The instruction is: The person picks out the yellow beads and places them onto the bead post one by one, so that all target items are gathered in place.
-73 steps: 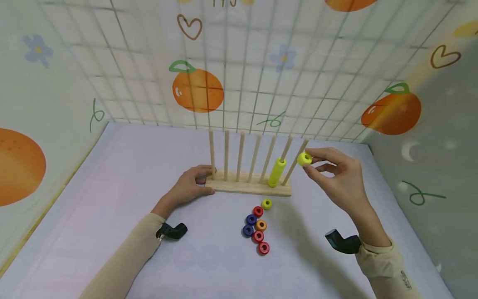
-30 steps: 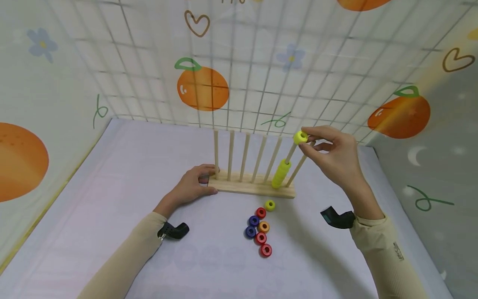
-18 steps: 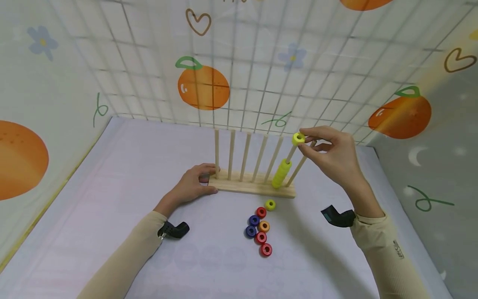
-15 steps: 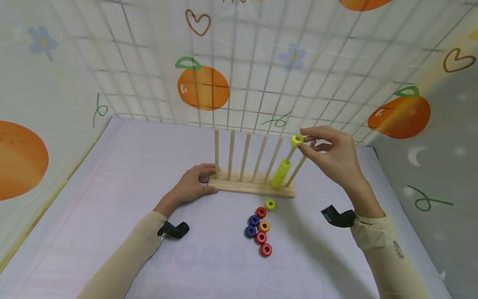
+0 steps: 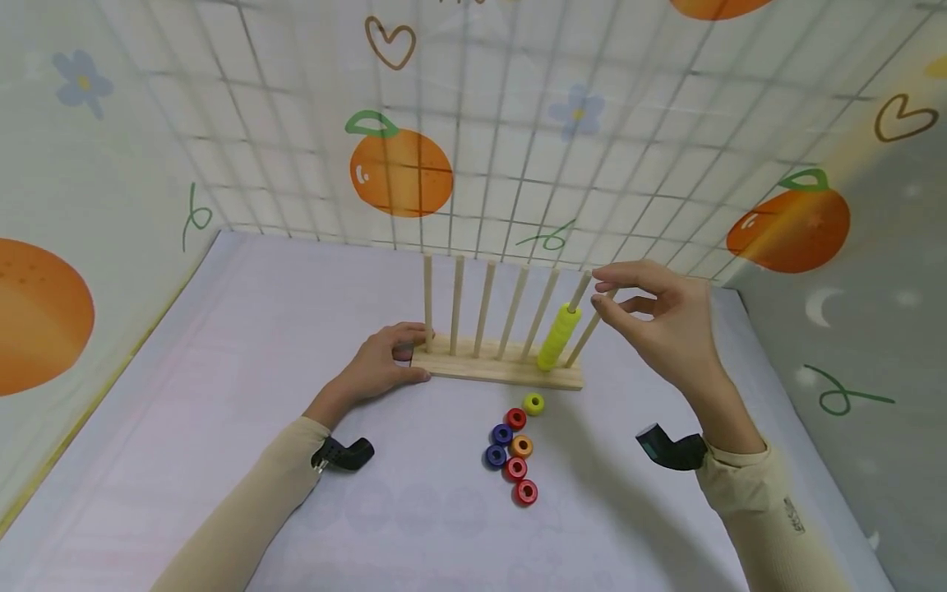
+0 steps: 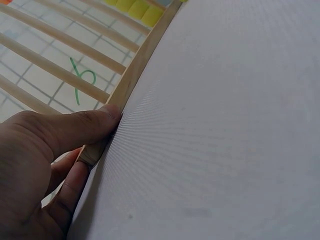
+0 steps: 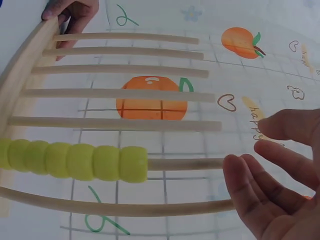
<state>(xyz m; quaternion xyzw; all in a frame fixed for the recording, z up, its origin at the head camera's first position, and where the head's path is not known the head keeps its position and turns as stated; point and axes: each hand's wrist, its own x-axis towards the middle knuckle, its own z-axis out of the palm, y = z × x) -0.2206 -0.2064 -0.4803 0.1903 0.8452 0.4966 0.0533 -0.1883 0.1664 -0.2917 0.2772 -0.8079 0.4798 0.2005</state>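
A wooden peg stand (image 5: 481, 372) with several upright pegs stands on the table. Yellow beads (image 5: 558, 339) are stacked on its second peg from the right; in the right wrist view that peg's upper part is bare above the beads (image 7: 107, 162). My left hand (image 5: 379, 362) holds the left end of the base, thumb in front and fingers behind, as the left wrist view also shows. Beside the tops of the two rightmost pegs is my right hand (image 5: 666, 322), thumb and forefinger apart, nothing between them.
In front of the stand lie loose beads: one yellow (image 5: 533, 403), one orange (image 5: 521, 446), two blue, and three red, the lowest red bead (image 5: 525, 492) nearest me. A patterned sheet (image 5: 503, 148) rises behind the table; a grey side (image 5: 873, 345) stands at right.
The yellow bead that my right hand pinched at the peg's top has been let go and slid down onto the stack. My right hand has dropped slightly; the left still holds the base.
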